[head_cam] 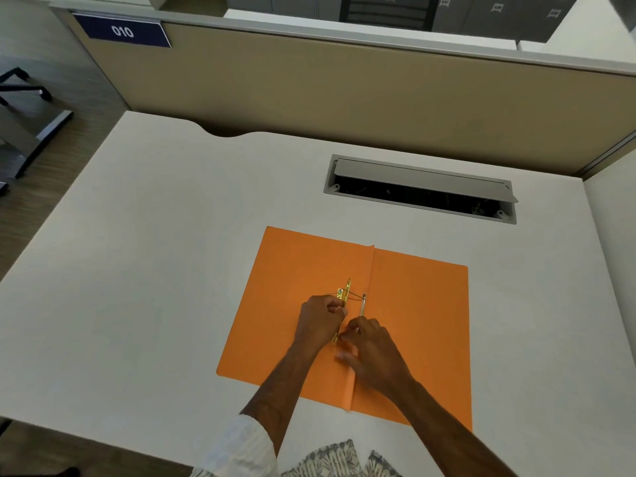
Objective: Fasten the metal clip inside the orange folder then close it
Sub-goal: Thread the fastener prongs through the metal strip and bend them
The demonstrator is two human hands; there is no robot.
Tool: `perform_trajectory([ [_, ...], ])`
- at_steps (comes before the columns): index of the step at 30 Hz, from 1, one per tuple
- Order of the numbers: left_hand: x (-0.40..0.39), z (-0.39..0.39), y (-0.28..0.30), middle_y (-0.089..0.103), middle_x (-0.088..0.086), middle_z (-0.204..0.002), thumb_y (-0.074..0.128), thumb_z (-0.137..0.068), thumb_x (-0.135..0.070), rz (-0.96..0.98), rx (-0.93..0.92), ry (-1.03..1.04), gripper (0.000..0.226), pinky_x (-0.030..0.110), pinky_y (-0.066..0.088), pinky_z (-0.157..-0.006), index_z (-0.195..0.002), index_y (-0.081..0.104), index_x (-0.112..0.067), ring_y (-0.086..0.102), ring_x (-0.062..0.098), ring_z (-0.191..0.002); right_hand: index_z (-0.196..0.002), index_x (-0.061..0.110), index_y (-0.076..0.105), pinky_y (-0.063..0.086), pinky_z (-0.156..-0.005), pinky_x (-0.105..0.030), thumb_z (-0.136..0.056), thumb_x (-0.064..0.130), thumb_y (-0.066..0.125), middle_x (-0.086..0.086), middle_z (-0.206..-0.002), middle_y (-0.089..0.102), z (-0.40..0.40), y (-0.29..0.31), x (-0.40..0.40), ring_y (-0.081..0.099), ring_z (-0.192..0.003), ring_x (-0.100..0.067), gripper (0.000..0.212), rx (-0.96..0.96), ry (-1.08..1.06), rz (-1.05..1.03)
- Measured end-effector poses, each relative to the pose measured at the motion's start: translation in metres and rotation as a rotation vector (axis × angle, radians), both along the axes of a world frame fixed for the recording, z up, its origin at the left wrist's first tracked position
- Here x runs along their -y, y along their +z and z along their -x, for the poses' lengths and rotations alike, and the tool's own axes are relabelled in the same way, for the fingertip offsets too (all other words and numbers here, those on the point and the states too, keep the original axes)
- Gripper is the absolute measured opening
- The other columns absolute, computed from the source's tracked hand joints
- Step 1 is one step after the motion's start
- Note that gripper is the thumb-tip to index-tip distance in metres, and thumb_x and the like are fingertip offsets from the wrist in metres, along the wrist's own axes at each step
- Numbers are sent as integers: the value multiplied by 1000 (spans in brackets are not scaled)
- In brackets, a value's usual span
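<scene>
Office cubicle surroundings frame the scene: at far left a chair base (24, 94) stands on the wood-look floor, and a blue plate marked "010" (122, 31) is fixed to the top of the tan partition (309, 84) that runs along the back of the white table (137, 253). Toward the middle of the table, nearer the front edge, the orange folder (423, 321) lies open and flat, its centre crease running away from the person. Just left of that crease, on the left leaf, sits the brass-coloured metal clip (345, 293), its long bar roughly parallel to the crease and a thin wire prong reaching across toward a small upright post beside the fold. The left hand (318, 320), coming from a rolled white sleeve (241, 445), is curled around the lower part of the clip's bar, fingers pinched closed on it. Immediately to its right, the right hand (370, 352) rests over the crease with thumb and forefinger nipped together at the clip's near end, touching the left hand's fingertips; the other fingers are loosely spread on the folder. Further right and farther back, a grey cable hatch (421, 175) set into the table stands with its lid tipped up, dark inside.
</scene>
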State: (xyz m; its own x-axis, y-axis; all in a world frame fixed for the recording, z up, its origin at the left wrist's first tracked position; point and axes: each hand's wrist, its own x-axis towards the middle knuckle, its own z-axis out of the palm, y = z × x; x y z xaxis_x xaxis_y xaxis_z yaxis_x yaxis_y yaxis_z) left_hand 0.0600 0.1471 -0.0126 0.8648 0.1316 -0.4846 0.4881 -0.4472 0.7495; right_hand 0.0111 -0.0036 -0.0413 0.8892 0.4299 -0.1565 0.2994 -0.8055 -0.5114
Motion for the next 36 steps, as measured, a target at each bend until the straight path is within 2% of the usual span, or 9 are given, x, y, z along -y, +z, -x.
perform_trajectory([
  [3, 0, 1, 1, 70, -4, -85, 73, -83, -19, -1, 0, 8, 23, 10, 44, -65, -105, 75, -13, 64, 6, -79, -99, 25, 73, 46, -73, -34, -90, 33, 65, 2, -99, 64, -4, 5, -4, 55, -91, -22, 14, 79, -53, 3],
  [8, -1, -3, 4, 71, 0, -92, 71, -85, -20, -10, 16, 14, 23, 10, 43, -67, -107, 74, -13, 64, 8, -83, -102, 22, 74, 47, -69, -36, -95, 32, 57, -1, -94, 68, -7, 13, -10, 54, -89, -24, 21, 83, -67, 28],
  [11, -2, -5, 5, 72, 4, -90, 71, -85, -18, -6, 31, 18, 22, 20, 49, -72, -106, 74, -11, 67, 15, -84, -101, 22, 74, 46, -67, -35, -95, 29, 58, -2, -91, 67, -7, 16, -11, 54, -88, -25, 19, 82, -70, 18],
  [15, -3, -6, 4, 73, 7, -93, 72, -85, -18, -15, 48, 11, 23, 24, 52, -75, -107, 74, -10, 65, 13, -81, -100, 23, 74, 45, -64, -34, -96, 27, 57, 0, -91, 66, -8, 18, -8, 53, -88, -24, 17, 65, -61, 15],
  [19, -3, -5, 2, 74, 9, -95, 72, -85, -17, 3, 40, 15, 23, 36, 60, -79, -107, 74, -10, 67, 16, -77, -99, 23, 74, 46, -62, -33, -95, 20, 58, 2, -92, 66, -9, 17, -5, 53, -87, -22, 16, 60, -32, 23],
  [22, -3, -5, 2, 73, 9, -94, 72, -85, -17, 12, 39, 14, 24, 37, 60, -79, -107, 74, -9, 67, 17, -77, -99, 23, 74, 48, -62, -34, -93, 16, 60, 2, -94, 67, -9, 18, -4, 54, -88, -22, 17, 55, -25, 31],
  [27, -4, -5, 5, 74, 7, -91, 72, -84, -18, 19, 24, 22, 22, 26, 55, -70, -105, 74, -11, 66, 16, -72, -102, 23, 74, 48, -63, -33, -93, 12, 61, 2, -98, 68, -11, 21, -2, 55, -89, -21, 19, 54, 8, 59],
  [32, -5, -7, 5, 75, 6, -89, 72, -84, -19, 34, 14, 47, 20, 25, 56, -71, -103, 75, -13, 68, 15, -75, -104, 22, 74, 49, -65, -34, -92, 7, 60, -1, -102, 69, -14, 20, -2, 56, -90, -24, 24, 63, 54, 91],
  [36, -5, -8, 5, 75, 7, -91, 72, -84, -19, 34, 14, 33, 21, 28, 58, -70, -104, 74, -12, 68, 15, -73, -109, 22, 72, 49, -69, -34, -97, 13, 55, -1, -105, 68, -15, 19, -1, 55, -94, -22, 23, 45, 27, 65],
])
